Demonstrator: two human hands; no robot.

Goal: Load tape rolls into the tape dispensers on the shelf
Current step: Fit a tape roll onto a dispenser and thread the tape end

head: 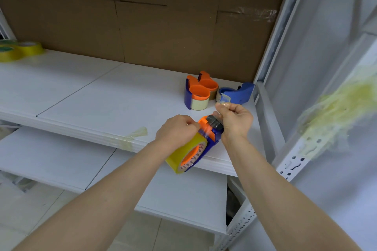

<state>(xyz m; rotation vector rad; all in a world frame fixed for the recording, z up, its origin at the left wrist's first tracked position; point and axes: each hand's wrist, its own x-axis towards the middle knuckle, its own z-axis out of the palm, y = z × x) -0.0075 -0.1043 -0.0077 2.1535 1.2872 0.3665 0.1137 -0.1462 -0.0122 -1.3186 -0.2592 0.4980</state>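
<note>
**Roll's on, both hands busy with the dispenser**

The blue-and-orange dispenser (213, 138) is held in the air just over the front edge of the white shelf (102, 91), with a yellow tape roll (183, 155) sitting on its orange hub. The left hand (177, 130) grips it from above, fingers curled tight where roll meets frame. The right hand (236, 120) has its fingers pinched together on the clear tape end (223, 105), up past the black roller (214, 121).

Further back on the shelf, near the right post, are two orange dispensers (199, 92) side by side and a blue dispenser (242, 92) just beside them, all with tape in. Spare yellow rolls (20, 50) sit way off at the far left. There's a scrap of tape (134, 136) stuck on the shelf's front edge.
</note>
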